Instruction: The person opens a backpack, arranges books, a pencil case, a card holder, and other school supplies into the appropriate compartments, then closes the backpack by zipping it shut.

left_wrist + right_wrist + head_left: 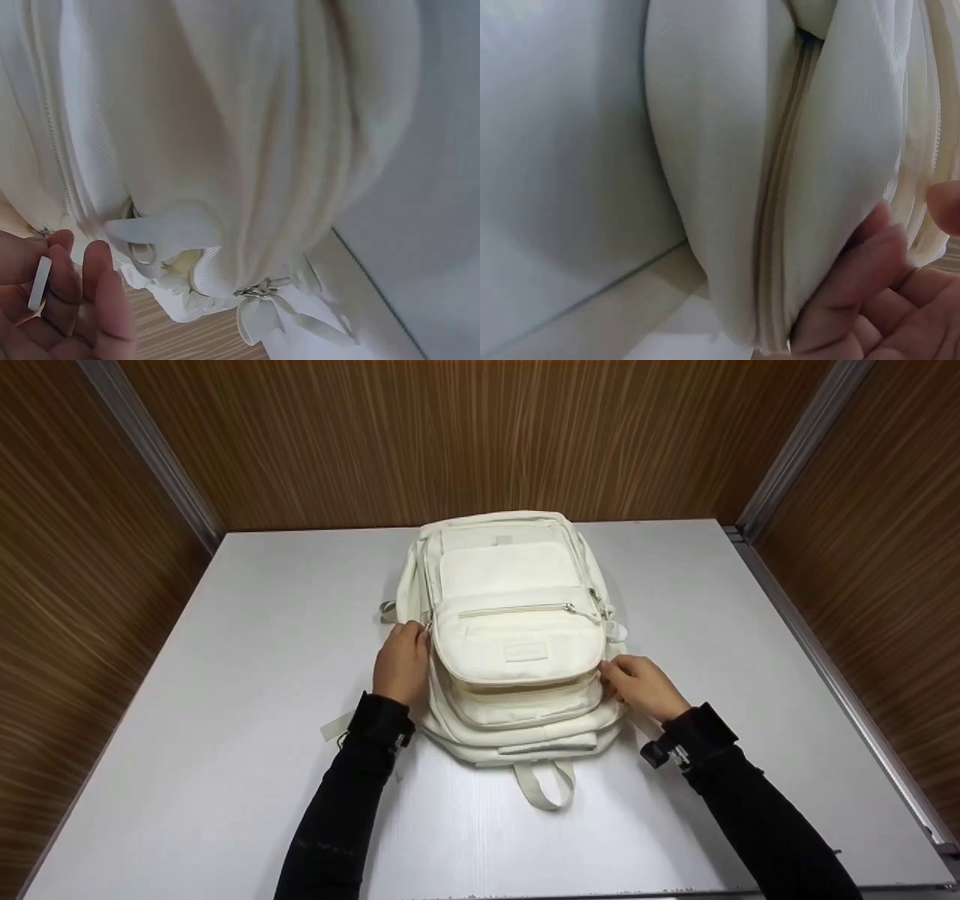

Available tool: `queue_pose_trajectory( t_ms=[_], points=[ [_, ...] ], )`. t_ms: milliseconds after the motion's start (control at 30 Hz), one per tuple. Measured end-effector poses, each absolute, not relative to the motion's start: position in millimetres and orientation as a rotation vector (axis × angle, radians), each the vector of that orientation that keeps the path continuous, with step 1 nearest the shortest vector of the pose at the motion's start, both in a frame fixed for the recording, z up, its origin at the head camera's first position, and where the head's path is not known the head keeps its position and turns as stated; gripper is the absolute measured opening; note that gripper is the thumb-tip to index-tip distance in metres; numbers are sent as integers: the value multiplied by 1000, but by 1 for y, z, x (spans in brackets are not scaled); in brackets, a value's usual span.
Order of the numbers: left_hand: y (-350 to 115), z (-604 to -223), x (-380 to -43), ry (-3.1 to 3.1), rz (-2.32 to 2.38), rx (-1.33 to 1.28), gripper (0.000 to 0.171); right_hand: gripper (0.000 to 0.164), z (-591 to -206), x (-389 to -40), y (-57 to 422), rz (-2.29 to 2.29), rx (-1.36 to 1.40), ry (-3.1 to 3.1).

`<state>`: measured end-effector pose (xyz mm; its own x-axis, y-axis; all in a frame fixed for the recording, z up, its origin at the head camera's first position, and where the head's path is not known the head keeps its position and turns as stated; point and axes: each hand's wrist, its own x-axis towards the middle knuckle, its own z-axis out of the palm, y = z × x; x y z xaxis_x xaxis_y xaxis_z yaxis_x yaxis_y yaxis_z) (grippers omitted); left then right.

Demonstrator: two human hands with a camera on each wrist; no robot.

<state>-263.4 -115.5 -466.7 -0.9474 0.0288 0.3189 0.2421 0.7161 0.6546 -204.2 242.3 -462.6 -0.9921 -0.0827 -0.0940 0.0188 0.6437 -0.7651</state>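
A cream backpack point(510, 574) lies front side up, its grey top loop point(545, 799) toward me. The zipped front pocket point(517, 656) gapes along its near edge. At the pocket's left side, my left hand point(403, 661) pinches a small white zipper pull point(40, 283), seen between thumb and fingers in the left wrist view. My right hand point(643, 688) holds the pocket's right edge. In the right wrist view its fingers point(862, 274) curl against the fabric, with the thumb on the other side of the edge.
The backpack rests on a white table point(262, 607). Wood-grain panels point(480, 442) rise behind and at both sides. A strap end point(337, 726) sticks out left of the backpack, beside the left wrist. Another small zipper pull point(570, 607) sits on the pocket's upper seam.
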Motion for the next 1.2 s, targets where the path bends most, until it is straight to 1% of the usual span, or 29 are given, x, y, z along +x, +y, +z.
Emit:
queue_pose_trajectory(
  t_ms=[233, 467, 600, 767, 967, 1133, 1200],
  points=[
    [-117, -466, -243, -2642, -1035, -289, 16, 34, -466, -206, 240, -1389, -79, 2642],
    [-115, -471, -204, -2620, -973, -455, 13, 32, -467, -206, 238, -1418, -75, 2635],
    [-106, -473, -183, -2601, -920, -560, 11, 31, -468, -206, 239, -1442, -40, 2618],
    [-88, -472, -164, -2573, -849, -708, 9, 30, -467, -205, 238, -1511, -5, 2570],
    [-60, -469, -158, -2557, -788, -845, 11, 29, -469, -206, 238, -1581, 10, 2511],
    [-50, -469, -161, -2575, -828, -840, 13, 32, -465, -210, 252, -1402, -21, 2691],
    [-50, -470, -161, -2581, -859, -829, 12, 33, -462, -213, 262, -1289, 9, 2809]
  ],
)
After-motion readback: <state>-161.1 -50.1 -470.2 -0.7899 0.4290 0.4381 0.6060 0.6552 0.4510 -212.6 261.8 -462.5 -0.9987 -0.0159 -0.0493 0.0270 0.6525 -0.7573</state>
